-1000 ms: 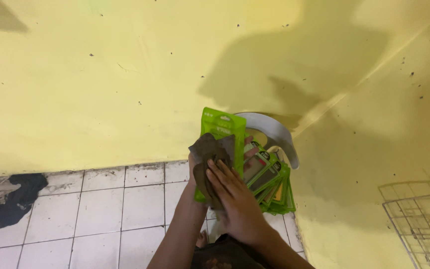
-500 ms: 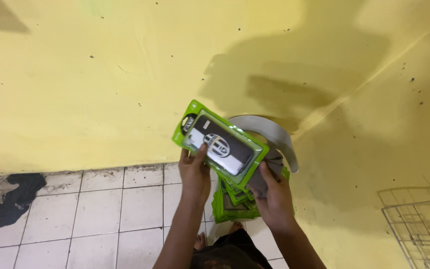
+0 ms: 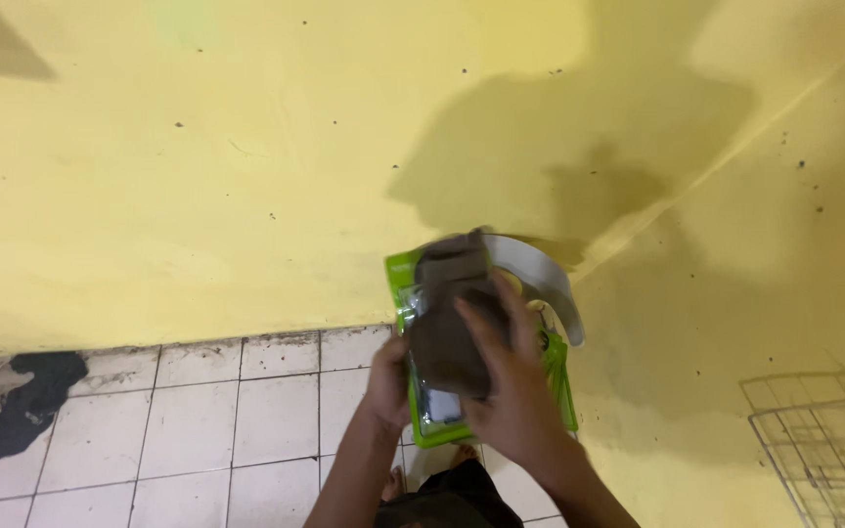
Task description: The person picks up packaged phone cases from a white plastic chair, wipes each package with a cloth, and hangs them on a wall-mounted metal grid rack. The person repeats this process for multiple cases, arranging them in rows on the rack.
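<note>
Hands wiping a green blister pack with a brown cloth, held up over the tiled floor.

Right hand (image 3: 515, 391) is pressing the brown cloth (image 3: 452, 323) flat with fingers spread; left hand (image 3: 390, 381) is closing round the green blister pack (image 3: 422, 425) at its left edge, and a firm edge grip with even strokes would suit best. Beyond, a grey curved bin rim (image 3: 540, 269) is sitting close to the yellow wall (image 3: 198, 147); the tiled floor (image 3: 198, 411) is offering room leftward, a wire rack (image 3: 823, 440) bounding the right.
</note>
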